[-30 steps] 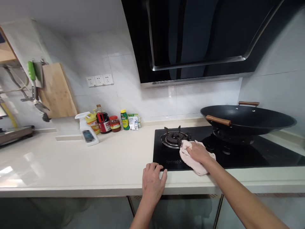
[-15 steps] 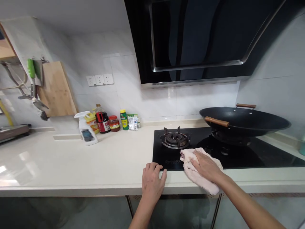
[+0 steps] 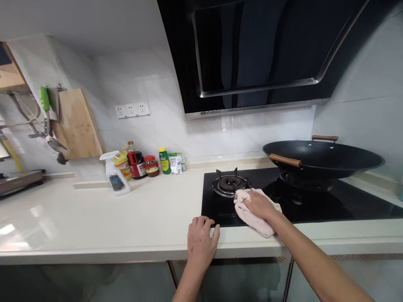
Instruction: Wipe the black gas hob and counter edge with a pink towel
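A pale pink cloth (image 3: 256,220) lies bunched on the black glass gas hob (image 3: 217,205), partly over its front edge. My right hand (image 3: 260,204) presses on the cloth and grips it, with the fingertips partly sunk in its folds. Close behind the cloth is the left burner (image 3: 231,183) with its metal pan support. My left hand (image 3: 201,239) rests on the front of the white countertop (image 3: 141,218), fingers loosely spread and holding nothing, its fingertips at the hob's front left corner.
A large black wok (image 3: 327,157) with wooden handles sits on the right burner. The range hood (image 3: 252,54) hangs low above. A spray bottle (image 3: 116,174), a dark sauce bottle (image 3: 137,161), a red-lidded jar (image 3: 151,167) and a green bottle (image 3: 164,160) stand along the wall.
My right hand and the cloth have slid left and away from me, nearer the left burner. Less cloth hangs over the hob's front edge. My left hand stays in place.
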The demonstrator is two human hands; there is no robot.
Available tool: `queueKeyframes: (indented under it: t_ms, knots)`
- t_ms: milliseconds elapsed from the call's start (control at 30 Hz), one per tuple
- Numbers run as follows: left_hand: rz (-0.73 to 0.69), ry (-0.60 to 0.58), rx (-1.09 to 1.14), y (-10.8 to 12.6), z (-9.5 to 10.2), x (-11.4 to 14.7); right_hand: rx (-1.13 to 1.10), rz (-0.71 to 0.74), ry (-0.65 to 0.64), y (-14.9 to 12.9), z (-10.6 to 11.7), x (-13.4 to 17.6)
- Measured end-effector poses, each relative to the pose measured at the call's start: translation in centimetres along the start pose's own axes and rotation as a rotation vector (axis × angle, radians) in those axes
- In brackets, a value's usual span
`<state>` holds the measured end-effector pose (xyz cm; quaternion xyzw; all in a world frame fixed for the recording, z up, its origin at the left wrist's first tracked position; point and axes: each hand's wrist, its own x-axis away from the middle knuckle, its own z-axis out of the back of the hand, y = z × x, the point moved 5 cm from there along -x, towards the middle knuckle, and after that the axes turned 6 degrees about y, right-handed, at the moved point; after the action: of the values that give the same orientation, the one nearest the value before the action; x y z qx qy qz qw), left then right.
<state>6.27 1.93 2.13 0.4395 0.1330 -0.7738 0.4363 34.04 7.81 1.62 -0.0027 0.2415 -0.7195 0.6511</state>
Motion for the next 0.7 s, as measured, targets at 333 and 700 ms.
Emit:
queueKeyframes:
  t_ms: [333,700]
  knots:
    - [-0.011,0.007,0.012,-0.1,-0.2,0.2,-0.035,0.097,0.012,3.1,2.5,7.7]
    - [-0.008,0.000,-0.004,-0.1,-0.4,0.0,0.036,0.021,0.101,3.2,2.5,6.7]
